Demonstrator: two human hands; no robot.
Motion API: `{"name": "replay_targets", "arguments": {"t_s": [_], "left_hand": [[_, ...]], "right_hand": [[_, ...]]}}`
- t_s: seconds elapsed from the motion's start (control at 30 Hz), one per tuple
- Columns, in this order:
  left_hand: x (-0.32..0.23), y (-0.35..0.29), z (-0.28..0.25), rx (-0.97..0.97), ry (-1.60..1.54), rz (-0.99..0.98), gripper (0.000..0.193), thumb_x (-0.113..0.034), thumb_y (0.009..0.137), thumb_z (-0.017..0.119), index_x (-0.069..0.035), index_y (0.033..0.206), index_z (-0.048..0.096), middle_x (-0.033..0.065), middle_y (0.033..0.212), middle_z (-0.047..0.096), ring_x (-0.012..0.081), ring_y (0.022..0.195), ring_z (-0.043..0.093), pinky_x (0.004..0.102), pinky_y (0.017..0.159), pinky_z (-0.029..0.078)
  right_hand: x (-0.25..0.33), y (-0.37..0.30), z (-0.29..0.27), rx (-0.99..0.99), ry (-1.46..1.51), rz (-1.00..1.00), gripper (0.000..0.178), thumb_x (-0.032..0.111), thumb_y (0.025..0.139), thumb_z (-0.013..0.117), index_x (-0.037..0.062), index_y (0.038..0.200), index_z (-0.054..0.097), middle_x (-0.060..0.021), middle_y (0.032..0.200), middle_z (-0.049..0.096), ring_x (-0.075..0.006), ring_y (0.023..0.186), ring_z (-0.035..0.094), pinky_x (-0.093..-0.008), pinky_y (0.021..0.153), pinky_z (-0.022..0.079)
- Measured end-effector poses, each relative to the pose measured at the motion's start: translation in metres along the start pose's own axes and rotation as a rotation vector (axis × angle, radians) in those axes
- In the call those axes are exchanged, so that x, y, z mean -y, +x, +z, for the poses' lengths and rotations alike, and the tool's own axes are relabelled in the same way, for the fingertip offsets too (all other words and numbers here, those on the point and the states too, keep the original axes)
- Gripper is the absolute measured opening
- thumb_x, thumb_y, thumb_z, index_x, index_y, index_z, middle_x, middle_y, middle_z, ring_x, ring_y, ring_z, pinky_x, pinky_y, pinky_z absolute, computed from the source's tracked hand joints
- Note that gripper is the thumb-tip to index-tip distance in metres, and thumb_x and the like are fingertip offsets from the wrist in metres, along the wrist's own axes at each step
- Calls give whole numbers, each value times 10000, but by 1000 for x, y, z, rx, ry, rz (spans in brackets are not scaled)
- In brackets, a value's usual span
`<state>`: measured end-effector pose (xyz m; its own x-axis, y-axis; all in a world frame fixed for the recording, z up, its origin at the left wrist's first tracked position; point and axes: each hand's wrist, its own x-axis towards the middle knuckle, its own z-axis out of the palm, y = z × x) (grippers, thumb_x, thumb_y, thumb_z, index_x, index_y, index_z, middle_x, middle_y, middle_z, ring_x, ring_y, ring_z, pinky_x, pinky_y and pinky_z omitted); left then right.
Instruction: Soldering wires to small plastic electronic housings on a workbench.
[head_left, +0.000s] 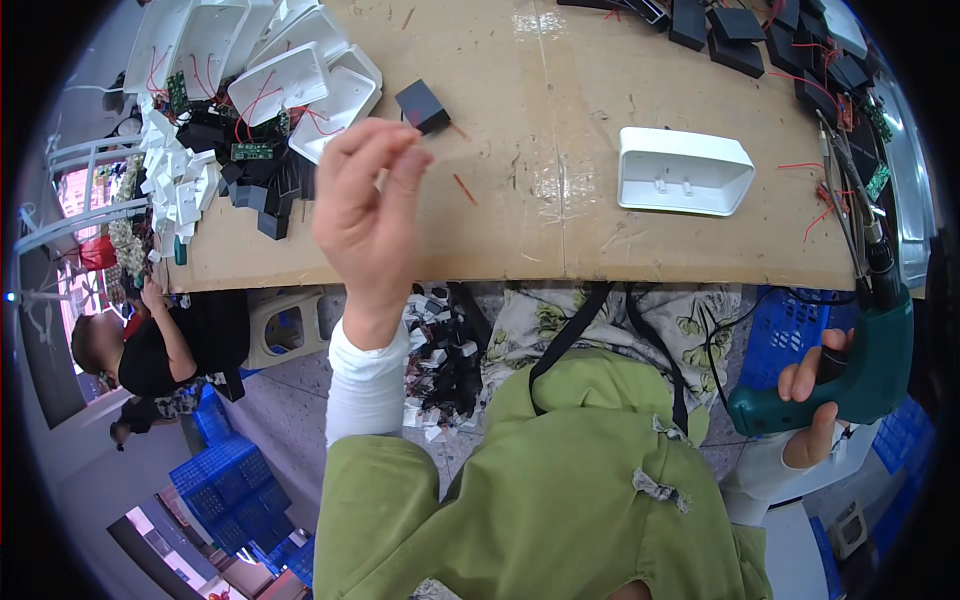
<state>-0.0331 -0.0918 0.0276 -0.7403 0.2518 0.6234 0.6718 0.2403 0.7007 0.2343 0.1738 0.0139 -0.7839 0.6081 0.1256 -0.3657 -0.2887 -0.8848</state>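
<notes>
My left hand [368, 205] is raised over the near left part of the cardboard-covered table, its fingertips pinched together. Whatever they hold, if anything, is too small to make out. Just beyond those fingertips lies a black box [422, 106]. At the far right, my right hand [812, 400] is wrapped round a teal power screwdriver [880, 370], its nose pointing up past the table's edge. A white plastic housing [685, 178], open side showing, rests on the table right of the middle, apart from both hands.
White housings [280, 85] with red wires pile up at the left, beside black boxes [270, 190] and small white parts [175, 170]. More black boxes [735, 50] and circuit boards lie at the right. A person [165, 345] sits at the left; blue crates [235, 490] stand below.
</notes>
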Motion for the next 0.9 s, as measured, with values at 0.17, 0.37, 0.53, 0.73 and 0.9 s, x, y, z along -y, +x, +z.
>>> {"name": "replay_targets", "arguments": {"t_s": [0.17, 0.37, 0.53, 0.73, 0.9], "left_hand": [[3, 43, -29, -391, -527, -140, 125, -20, 887, 575, 42, 992, 602, 88, 825, 606, 151, 711, 604, 282, 720, 517], [-23, 54, -50, -112, -334, 12, 139, 19, 850, 570, 51, 977, 619, 89, 811, 578, 161, 656, 531, 274, 591, 434], [-39, 4, 40, 628, 72, 298, 210, 45, 677, 662, -25, 875, 663, 64, 755, 553, 177, 624, 548, 281, 511, 425], [-38, -21, 66, 546, -53, 195, 223, 80, 675, 676, -13, 878, 669, 59, 760, 558, 149, 602, 521, 255, 504, 404], [-35, -29, 81, 459, 67, 226, 201, -5, 663, 701, -52, 845, 632, 37, 728, 553, 195, 626, 540, 307, 569, 403]], "right_hand": [[2, -1, 1, -39, -22, 10, 727, 225, 832, 684, -60, 1343, 252, -170, 1276, 446, -110, 709, 501, -255, 584, 445], [4, -3, 6, -42, -18, 4, 731, 220, 821, 698, -61, 1337, 263, -175, 1270, 454, -116, 716, 517, -257, 585, 458], [4, -1, 10, 12, -47, 23, 719, 202, 845, 645, -60, 1367, 226, -178, 1290, 440, -104, 732, 468, -229, 617, 421], [4, -2, 12, -23, 33, 168, 780, 223, 811, 702, -48, 1368, 227, -169, 1281, 452, -112, 714, 485, -244, 592, 426], [3, -4, 11, 19, 10, 250, 776, 239, 802, 718, -59, 1346, 251, -177, 1266, 454, -121, 717, 510, -249, 582, 433]]}}
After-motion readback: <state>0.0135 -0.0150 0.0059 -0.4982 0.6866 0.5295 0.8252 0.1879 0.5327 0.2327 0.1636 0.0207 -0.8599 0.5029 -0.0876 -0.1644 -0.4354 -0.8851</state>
